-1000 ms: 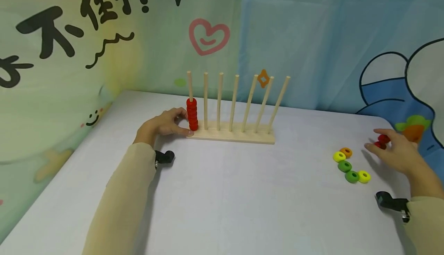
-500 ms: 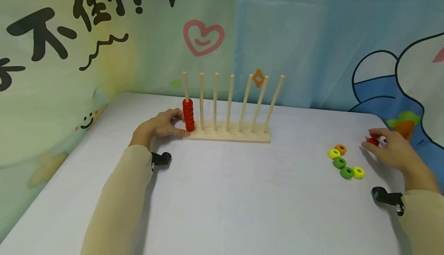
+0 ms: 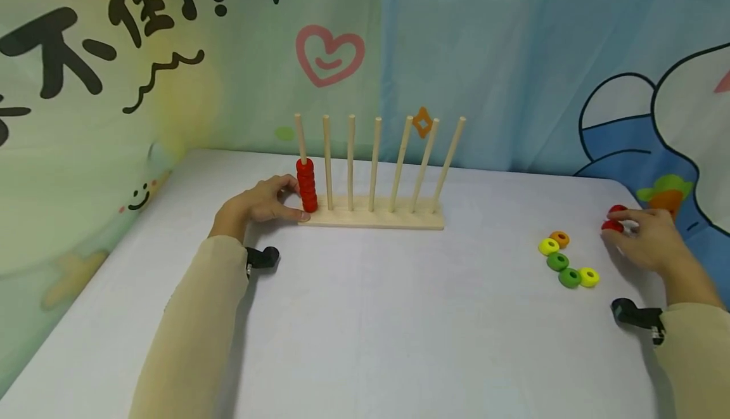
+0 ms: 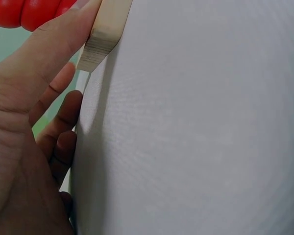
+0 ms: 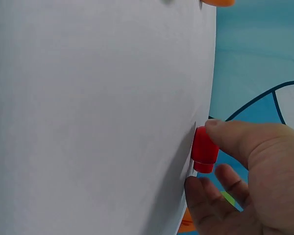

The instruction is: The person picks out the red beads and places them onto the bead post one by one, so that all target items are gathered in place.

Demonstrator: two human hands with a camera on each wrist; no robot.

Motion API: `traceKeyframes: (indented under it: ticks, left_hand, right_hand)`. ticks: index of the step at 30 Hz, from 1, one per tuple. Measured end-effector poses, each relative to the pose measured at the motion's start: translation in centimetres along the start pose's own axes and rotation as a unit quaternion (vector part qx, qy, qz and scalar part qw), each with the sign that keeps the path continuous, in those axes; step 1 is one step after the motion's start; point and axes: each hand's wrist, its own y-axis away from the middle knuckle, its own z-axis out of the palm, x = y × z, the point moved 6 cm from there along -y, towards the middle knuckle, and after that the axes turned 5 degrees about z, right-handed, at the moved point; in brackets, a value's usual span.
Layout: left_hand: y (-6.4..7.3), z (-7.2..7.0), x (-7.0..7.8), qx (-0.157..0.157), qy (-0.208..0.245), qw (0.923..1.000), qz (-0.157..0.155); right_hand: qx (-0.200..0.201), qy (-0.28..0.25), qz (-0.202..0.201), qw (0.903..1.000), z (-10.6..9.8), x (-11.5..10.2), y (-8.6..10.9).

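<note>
A wooden peg stand (image 3: 371, 218) with several upright pegs rests on the white table. Red beads (image 3: 306, 186) are stacked on its leftmost peg. My left hand (image 3: 262, 202) holds the stand's left end, the thumb on its front corner and the fingers behind. In the left wrist view, the thumb lies on the wooden base (image 4: 111, 22). At the far right, my right hand (image 3: 650, 235) is around two loose red beads (image 3: 612, 226). In the right wrist view, the thumb touches a red bead (image 5: 204, 144); the fingers are below it, with a small gap visible.
Left of the right hand lie an orange bead (image 3: 559, 239), two yellow beads (image 3: 549, 246) and two green beads (image 3: 557, 262). A printed cloth backdrop (image 3: 456, 58) hangs behind the table (image 3: 399, 317). Both wrists wear black camera mounts (image 3: 635, 314).
My right hand has lowered around the red beads, which now show farther apart. The left hand stays at the stand's end. The whole view has shifted slightly.
</note>
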Motion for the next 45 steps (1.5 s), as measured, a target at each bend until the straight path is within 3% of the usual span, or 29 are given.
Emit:
traceKeyframes:
  ticks: [8, 12, 20, 26, 35, 45]
  left_hand:
    - [0.0, 0.3, -0.1, -0.006, 0.008, 0.9999, 0.006]
    - [0.0, 0.3, -0.1, -0.008, 0.009, 0.9999, 0.006]
    - [0.1, 0.4, -0.3, -0.006, 0.014, 0.9999, 0.003]
    - [0.1, 0.5, -0.5, -0.005, 0.019, 0.9998, 0.0]
    - [0.2, 0.2, -0.1, -0.004, 0.006, 1.0, 0.007]
    - [0.2, 0.0, 0.4, -0.005, 0.005, 0.9999, 0.014]
  right_hand:
    - [-0.04, -0.007, 0.023, 0.9989, 0.9, 0.7, 0.2]
    - [-0.042, -0.007, 0.016, 0.999, 0.9, 0.1, 0.7]
    - [-0.022, -0.014, -0.044, 0.9987, 0.0, -2.9, 1.4]
    - [0.029, -0.027, -0.091, 0.9951, -0.7, -5.3, 2.2]
    - [0.051, -0.024, -0.062, 0.9965, -2.1, -7.4, 2.7]
    - [0.073, -0.018, -0.08, 0.9939, -3.1, -10.0, 3.6]
